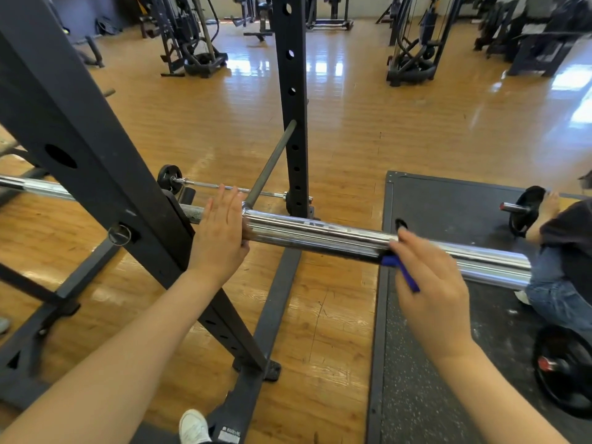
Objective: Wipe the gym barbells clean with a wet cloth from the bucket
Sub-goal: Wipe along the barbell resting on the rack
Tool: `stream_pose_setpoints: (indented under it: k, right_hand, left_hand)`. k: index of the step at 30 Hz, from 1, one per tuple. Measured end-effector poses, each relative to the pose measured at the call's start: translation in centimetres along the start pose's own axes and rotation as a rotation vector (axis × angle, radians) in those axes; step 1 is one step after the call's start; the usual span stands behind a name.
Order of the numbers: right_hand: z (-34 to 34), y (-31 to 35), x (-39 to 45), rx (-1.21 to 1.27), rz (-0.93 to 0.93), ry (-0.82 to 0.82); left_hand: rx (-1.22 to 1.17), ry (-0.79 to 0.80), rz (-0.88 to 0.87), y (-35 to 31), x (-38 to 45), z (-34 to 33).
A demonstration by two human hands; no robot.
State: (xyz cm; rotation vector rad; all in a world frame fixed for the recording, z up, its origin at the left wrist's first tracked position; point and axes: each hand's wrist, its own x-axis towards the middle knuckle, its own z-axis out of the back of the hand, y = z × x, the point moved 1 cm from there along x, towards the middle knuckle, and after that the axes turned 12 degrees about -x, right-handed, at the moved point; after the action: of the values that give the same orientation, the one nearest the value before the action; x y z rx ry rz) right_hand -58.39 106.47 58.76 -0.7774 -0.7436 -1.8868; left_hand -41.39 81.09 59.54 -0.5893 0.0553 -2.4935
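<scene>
A chrome barbell sleeve (320,233) runs across the middle of the view, resting in a black squat rack (73,129). My left hand (221,232) lies flat with straight fingers against the inner collar end of the sleeve. My right hand (432,283) wraps round the sleeve further right and holds a blue cloth (400,270) against the metal; only a small strip of the cloth shows under the fingers. No bucket is in view.
A second, thinner barbell (224,187) with a small black plate lies on the wooden floor behind. A crouching person (563,251) is at the right on a black rubber mat (448,203), beside weight plates (563,370). Gym machines stand at the back.
</scene>
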Motion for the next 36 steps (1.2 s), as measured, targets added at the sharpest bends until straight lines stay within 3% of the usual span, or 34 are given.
stream_pose_setpoints:
  k: [3,6,12,14,18,25,27,30,32,36]
  right_hand:
    - [-0.8,-0.2,2.6,-0.013,-0.099,0.094]
    - [-1.3,-0.3,1.5,-0.021,-0.042,0.114]
    - [-0.7,0.9,-2.5,0.014,0.018,0.061]
    - [-0.3,1.2,-2.9,0.030,0.025,0.038]
    - [0.1,0.4,-0.6,-0.005,0.067,-0.047]
    - [-2.3,-1.2,-1.5,-0.021,0.242,-0.001]
    - [-2.6,-1.1,-3.1,-0.022,0.262,0.024]
    - [-2.7,-0.9,-4.8,-0.005,0.239,0.107]
    - [-1.9,-0.6,-4.4,0.008,0.202,0.076]
    - [0.1,0.1,-1.0,-0.005,0.231,-0.080]
  left_hand:
    - [-0.009,-0.012,0.007,-0.1,-0.1,-0.1]
    - [-0.040,0.033,0.009,-0.1,0.2,0.6]
    - [-0.134,0.463,0.099,-0.4,3.7,3.6]
    - [-0.039,0.462,0.068,-0.3,3.6,3.5]
    - [0.126,0.175,-0.055,0.2,0.6,2.0]
    - [0.006,0.052,-0.033,0.4,0.0,0.1]
    - [-0.047,0.082,-0.017,0.4,0.4,0.6]
    - [-0.089,0.299,0.004,-0.1,2.1,2.5]
    - [-0.076,0.435,0.024,-0.4,3.4,3.6]
    - [0.034,0.427,-0.007,-0.1,3.2,3.4]
